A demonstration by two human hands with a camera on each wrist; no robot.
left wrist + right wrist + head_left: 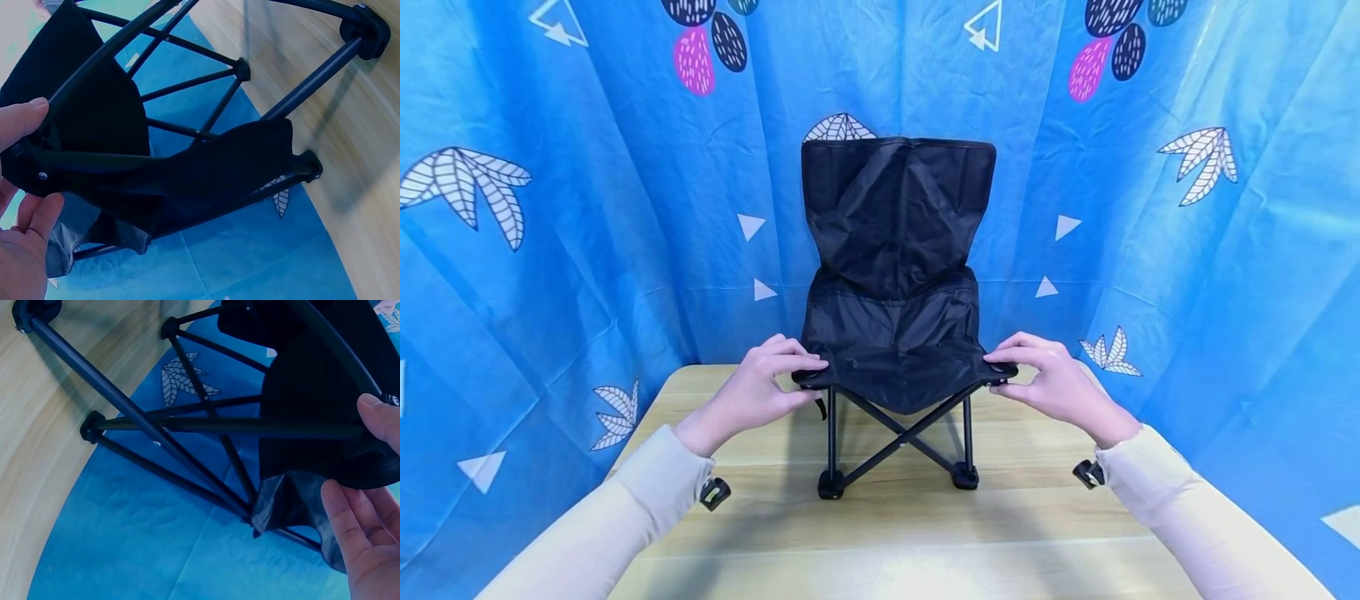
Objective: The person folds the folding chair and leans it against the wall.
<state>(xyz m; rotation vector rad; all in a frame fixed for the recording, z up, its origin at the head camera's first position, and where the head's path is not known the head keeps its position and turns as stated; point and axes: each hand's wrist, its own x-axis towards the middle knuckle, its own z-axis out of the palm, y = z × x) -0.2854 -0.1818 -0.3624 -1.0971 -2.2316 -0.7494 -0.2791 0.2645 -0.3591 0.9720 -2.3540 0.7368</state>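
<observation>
A small black folding chair point(898, 221) stands unfolded and upright, its backrest at the rear and its crossed front legs toward me. My left hand point(769, 377) pinches the seat's front left corner, with fingers on top and thumb beneath. At the front right corner, my right hand point(1056, 382) does the same. The left wrist view shows the thumb point(28, 119) against the frame tube under the seat fabric point(231, 156). In the right wrist view, the fingertips point(334, 494) press the fabric from the other side of the corner.
The chair's black feet point(831, 485) rest on a light wooden table point(925, 542). Blue patterned curtains point(715, 208) hang behind the table and along both sides. A short black strap point(821, 408) dangles near the left seat corner.
</observation>
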